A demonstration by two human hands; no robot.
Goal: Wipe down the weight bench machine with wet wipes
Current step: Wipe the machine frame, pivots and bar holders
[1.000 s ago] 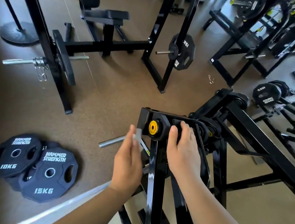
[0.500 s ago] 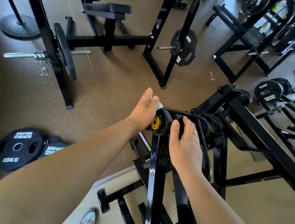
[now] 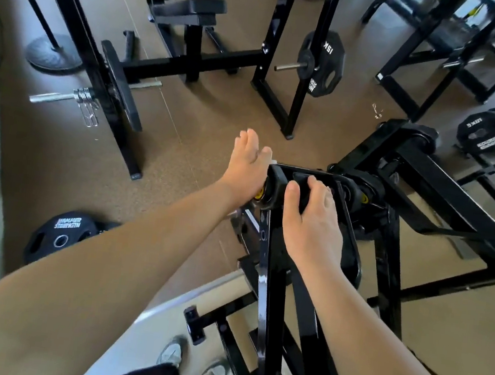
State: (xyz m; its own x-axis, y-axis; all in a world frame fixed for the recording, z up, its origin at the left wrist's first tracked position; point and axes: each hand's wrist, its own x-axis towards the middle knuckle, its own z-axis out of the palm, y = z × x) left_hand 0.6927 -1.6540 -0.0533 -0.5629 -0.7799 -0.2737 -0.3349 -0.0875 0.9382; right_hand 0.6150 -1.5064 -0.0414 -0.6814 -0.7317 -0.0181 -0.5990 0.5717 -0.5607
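Presently my left hand (image 3: 246, 168) lies flat against the left face of the machine (image 3: 272, 282), up at its top bracket (image 3: 303, 172); the fingers are straight and close together, pointing away from me, and they press a white wipe (image 3: 273, 161) to the metal (only a sliver of it peeks out past the hand's edge). My right hand (image 3: 313, 225) grips the same bracket from the near side; its fingers curl over the top edge, and the thumb sits on the face turned toward me. A yellow cap (image 3: 258, 193) shows just under the left palm, at the bracket's left end; the machine's glossy black post runs down from there between my forearms, toward my shoes (image 3: 171, 354) at the bottom of the view. On the brown floor (image 3: 182, 155) to my left lie black weight plates (image 3: 60, 234), partly hidden behind my left forearm; farther off, a black bench (image 3: 192, 11) stands inside a rack (image 3: 274, 51), well apart from both hands; a 15 kg plate (image 3: 325, 63) hangs on the rack's bar.
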